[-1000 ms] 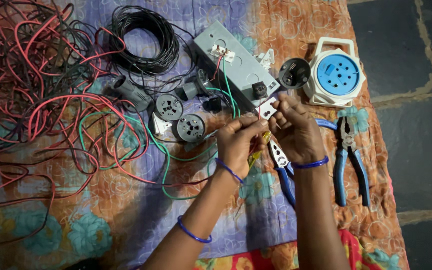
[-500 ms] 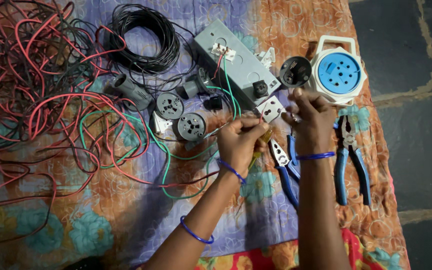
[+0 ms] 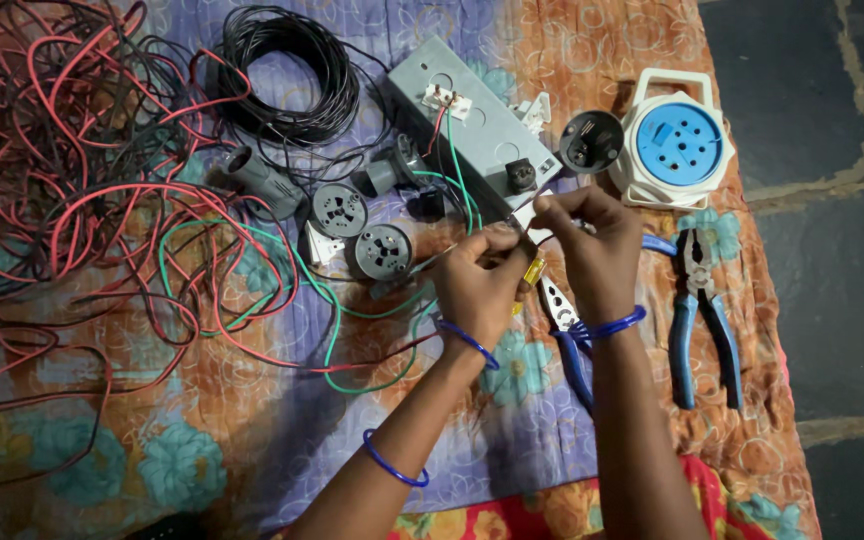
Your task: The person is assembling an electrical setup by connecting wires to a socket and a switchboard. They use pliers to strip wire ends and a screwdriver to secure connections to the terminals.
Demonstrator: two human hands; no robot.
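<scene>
Two hands meet over the floor cloth (image 3: 252, 470) near its right edge, left hand (image 3: 480, 285) pinched shut on a yellow-handled screwdriver (image 3: 530, 272), right hand (image 3: 592, 245), risen since a moment ago, now nipping something too small to tell beside the grey switch box (image 3: 472, 130), pliers (image 3: 704, 310) idle.

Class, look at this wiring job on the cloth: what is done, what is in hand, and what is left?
Done: red and green wires already run into the grey switch box. In hand: the left hand holds a yellow-handled tool, and the right hand pinches something small beside it. Left: two round sockets lie loose, as do the blue pliers.
</scene>
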